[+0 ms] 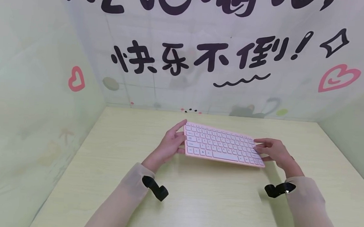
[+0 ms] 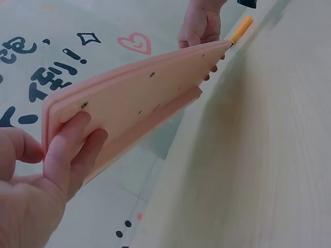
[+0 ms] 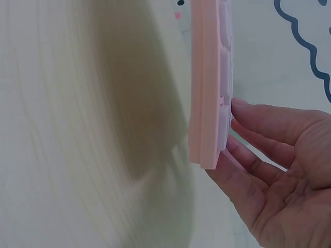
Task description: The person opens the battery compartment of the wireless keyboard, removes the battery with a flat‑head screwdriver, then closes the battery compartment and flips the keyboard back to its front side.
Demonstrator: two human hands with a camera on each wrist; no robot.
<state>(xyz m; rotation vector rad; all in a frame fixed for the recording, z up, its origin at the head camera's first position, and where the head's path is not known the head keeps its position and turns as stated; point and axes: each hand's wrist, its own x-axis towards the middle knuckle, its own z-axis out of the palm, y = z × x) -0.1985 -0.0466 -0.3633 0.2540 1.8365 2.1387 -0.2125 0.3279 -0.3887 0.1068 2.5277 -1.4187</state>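
A pink keyboard [image 1: 220, 144] with white keys is held up off the table, tilted, its keys facing up toward the head view. My left hand [image 1: 171, 142] grips its left end, fingers spread over the side edge. In the left wrist view the pink underside [image 2: 139, 93] shows, with fingertips of the left hand [image 2: 57, 170] against it and the thumb at the edge. The right end is pinched by my right hand [image 1: 272, 150]. Up close in the right wrist view, fingers of that right hand [image 3: 279, 165] meet the keyboard's edge [image 3: 207, 93] on both faces.
Below lies a pale wood-grain table [image 1: 214, 197], with the keyboard's shadow on it. A white printed backdrop [image 1: 183, 89] with black characters rises behind, and pale walls [image 1: 24, 119] flank both sides. A short orange piece [image 2: 242, 29] shows at the keyboard's far corner.
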